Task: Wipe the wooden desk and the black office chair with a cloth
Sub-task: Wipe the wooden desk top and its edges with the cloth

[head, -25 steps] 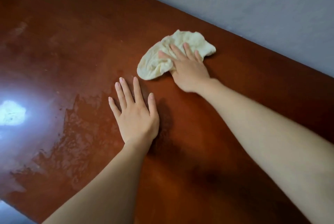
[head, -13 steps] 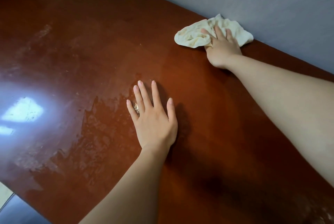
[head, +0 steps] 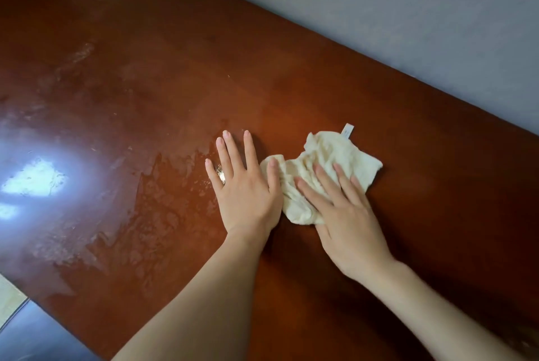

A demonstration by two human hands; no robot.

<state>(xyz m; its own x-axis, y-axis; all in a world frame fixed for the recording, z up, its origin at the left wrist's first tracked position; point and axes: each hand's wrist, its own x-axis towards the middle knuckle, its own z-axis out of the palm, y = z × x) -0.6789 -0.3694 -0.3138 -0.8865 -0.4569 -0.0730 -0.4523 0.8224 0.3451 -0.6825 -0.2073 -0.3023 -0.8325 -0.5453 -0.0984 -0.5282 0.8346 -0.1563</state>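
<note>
1. Cloth [head: 329, 162] and right hand [head: 347, 214] have come back from the far edge by the wall [head: 408, 10] to mid-desk, now just beside the left hand [head: 245, 185]. Half a second ago they were well apart.
2. Left hand is in about the same spot on the desk [head: 145, 69] as before.
3. Right hand: palm down on the near right part of the cloth, fingers straight and spread, pressing it flat to the desk. Not curled round it.
4. Left hand: flat on bare wood, fingers straight and slightly spread, gripping nothing. Its thumb tip lies on the cloth's left edge.
5. Ring [head: 220, 175] glints on one left-hand finger.
6. Cloth: cream, crumpled, lying on the desk. A small white tag [head: 348, 130] sticks out at its far edge.
7. Desk: reddish-brown, glossy. A wet streaky patch [head: 131, 214] lies left of the left hand, reaching toward the near edge.
8. Bright window glare [head: 32, 177] reflects on the left of the desk.
9. Grey wall runs along the desk's far edge.
10. A strip of pale floor [head: 8, 296] shows bottom left.
11. Chair not in view.
</note>
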